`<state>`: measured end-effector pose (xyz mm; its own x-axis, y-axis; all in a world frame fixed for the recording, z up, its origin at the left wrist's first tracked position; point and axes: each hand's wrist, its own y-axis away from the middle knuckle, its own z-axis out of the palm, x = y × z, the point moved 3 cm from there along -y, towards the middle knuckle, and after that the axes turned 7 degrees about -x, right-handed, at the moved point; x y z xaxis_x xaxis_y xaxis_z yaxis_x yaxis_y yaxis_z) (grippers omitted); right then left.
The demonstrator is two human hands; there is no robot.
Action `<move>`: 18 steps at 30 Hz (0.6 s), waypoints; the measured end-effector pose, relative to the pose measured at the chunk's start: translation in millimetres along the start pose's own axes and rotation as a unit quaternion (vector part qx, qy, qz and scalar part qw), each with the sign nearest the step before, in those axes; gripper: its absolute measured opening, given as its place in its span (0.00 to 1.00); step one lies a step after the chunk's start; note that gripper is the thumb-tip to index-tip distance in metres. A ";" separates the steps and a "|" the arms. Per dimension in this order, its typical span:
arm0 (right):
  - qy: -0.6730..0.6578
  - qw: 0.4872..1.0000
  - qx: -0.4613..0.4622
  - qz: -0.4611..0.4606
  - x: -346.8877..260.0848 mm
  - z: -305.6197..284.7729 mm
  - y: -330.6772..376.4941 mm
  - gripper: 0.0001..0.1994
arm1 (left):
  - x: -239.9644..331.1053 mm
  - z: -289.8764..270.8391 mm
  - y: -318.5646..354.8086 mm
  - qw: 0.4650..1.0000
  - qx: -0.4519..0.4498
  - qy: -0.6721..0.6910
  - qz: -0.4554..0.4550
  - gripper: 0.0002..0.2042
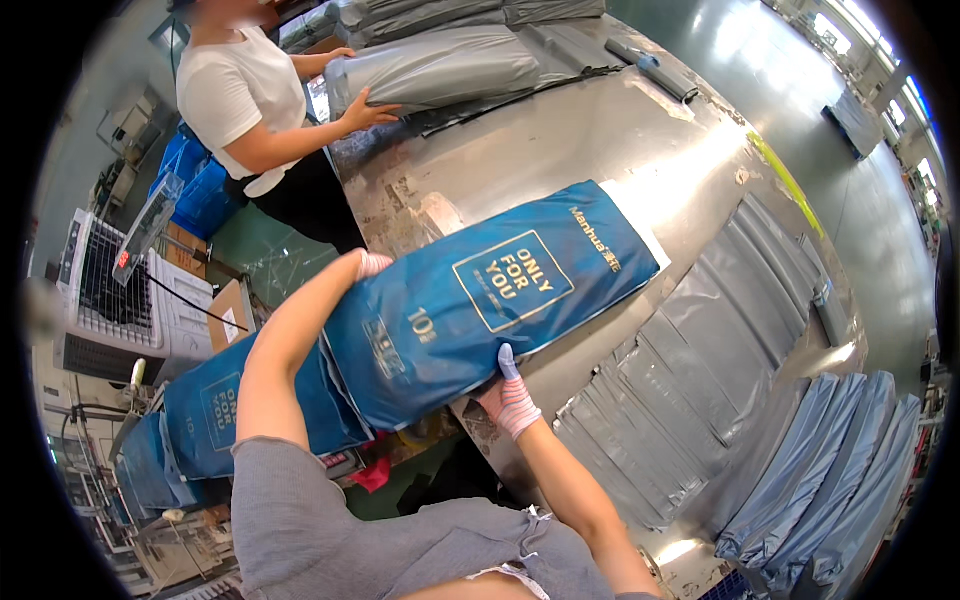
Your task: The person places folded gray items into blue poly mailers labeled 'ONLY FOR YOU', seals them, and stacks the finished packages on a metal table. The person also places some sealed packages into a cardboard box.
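A large, plump blue plastic package [470, 290] with gold print lies slantwise in front of me, its far right end over the metal table. My left hand [373, 264], in a striped glove, holds its far left edge; most of the fingers are hidden behind the package. On the near edge my right hand [508, 398], gloved alike, grips with the thumb on top and the other fingers underneath. Another blue package [215, 410] sits at the left, end to end with the first, under my left forearm.
Flat grey plastic bags [690, 370] cover the table's right side, beside a stack of folded blue-grey bags [830, 470]. Across the metal table [520, 150], a person [245, 100] has both hands on a grey wrapped bundle [440, 70]. Machinery [110, 300] stands at the left.
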<state>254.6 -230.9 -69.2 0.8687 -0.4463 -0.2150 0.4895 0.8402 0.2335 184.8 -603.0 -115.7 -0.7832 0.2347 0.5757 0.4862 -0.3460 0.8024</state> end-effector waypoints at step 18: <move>0.180 0.946 0.077 -0.257 -187.4 149.0 195.7 0.28 | 252.4 312.8 128.2 0.892 -0.170 0.194 0.372 0.19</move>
<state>199.0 -28.8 158.1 0.4437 -0.6273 -0.6400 0.8702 0.4722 0.1404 170.7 -304.0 181.6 -0.4012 -0.4840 0.7777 0.8329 -0.5461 0.0898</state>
